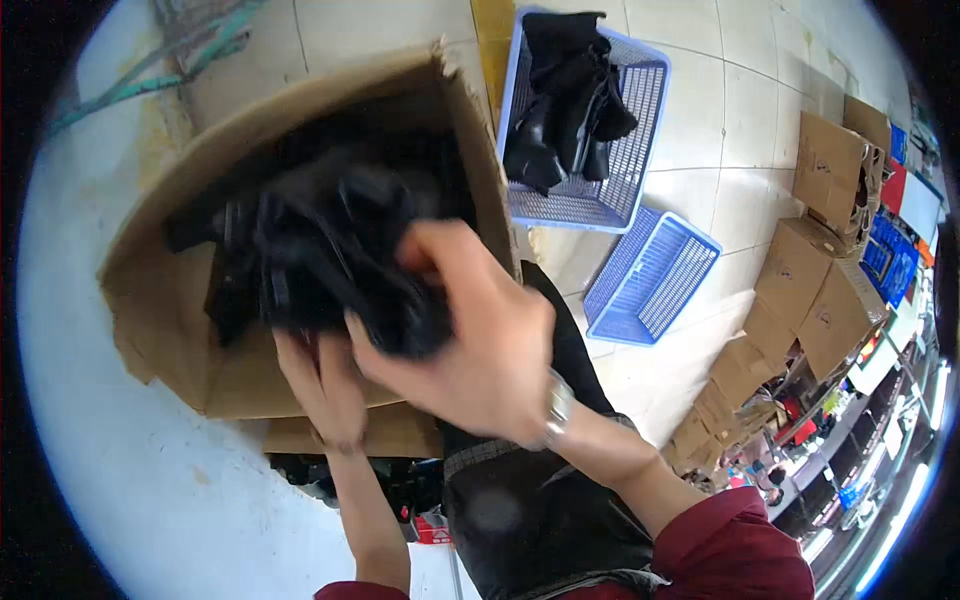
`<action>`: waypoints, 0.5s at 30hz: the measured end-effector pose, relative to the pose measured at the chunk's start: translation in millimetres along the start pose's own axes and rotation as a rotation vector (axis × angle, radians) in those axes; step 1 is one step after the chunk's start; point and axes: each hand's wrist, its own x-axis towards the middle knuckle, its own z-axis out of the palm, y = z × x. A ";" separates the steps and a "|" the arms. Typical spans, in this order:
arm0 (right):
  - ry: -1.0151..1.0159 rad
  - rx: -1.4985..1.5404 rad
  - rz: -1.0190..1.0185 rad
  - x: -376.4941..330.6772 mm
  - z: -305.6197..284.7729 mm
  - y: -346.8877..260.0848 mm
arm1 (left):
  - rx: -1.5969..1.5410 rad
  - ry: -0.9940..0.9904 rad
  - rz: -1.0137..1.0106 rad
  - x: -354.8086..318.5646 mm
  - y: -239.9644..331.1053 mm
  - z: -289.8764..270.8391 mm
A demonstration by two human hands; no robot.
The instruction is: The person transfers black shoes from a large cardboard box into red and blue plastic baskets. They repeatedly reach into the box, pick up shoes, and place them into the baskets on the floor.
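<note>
Both hands work at a large open cardboard box (200, 330) that stands on a pale floor (120, 480). The right hand (480, 340) comes in from the lower right, a watch (558, 405) on its wrist, and its grip is clenched on a bundle of black goods (340, 260) held over the box's near edge. The left hand (325, 385) reaches up under the same bundle, fingers pressed against its underside; whether that grip is closed I cannot tell, since the bundle hides the fingertips. The goods are blurred, dark and glossy, and more of the same fill the box behind.

The floor is large pale tiles with thin joints farther off and a smoother, stained stretch near the person. A green rope (150, 80) lies along it at the upper left. Just right of the box stands a blue mesh basket (640, 100) holding more black pieces, and beside it a second blue basket (650, 275) lies tilted. Well apart on the right, brown cartons (820, 290) are stacked in a row beside bright shelving. The person's dark apron (530, 510) and red sleeves (740, 540) fill the lower edge.
</note>
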 end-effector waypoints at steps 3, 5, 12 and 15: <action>0.042 -0.030 -0.057 -29.7 -79.6 -27.7 | 0.108 -0.044 -0.076 -62.6 62.0 13.7; 0.167 -0.171 -0.061 -42.7 -125.1 -25.0 | 0.236 -0.234 0.201 -72.3 69.1 45.2; 0.554 -0.296 0.075 48.1 -144.2 197.7 | 0.328 -0.459 0.199 -27.0 -14.1 214.2; 0.247 -0.513 0.150 102.1 -137.2 430.4 | -0.156 -0.452 0.379 -56.5 -7.7 202.7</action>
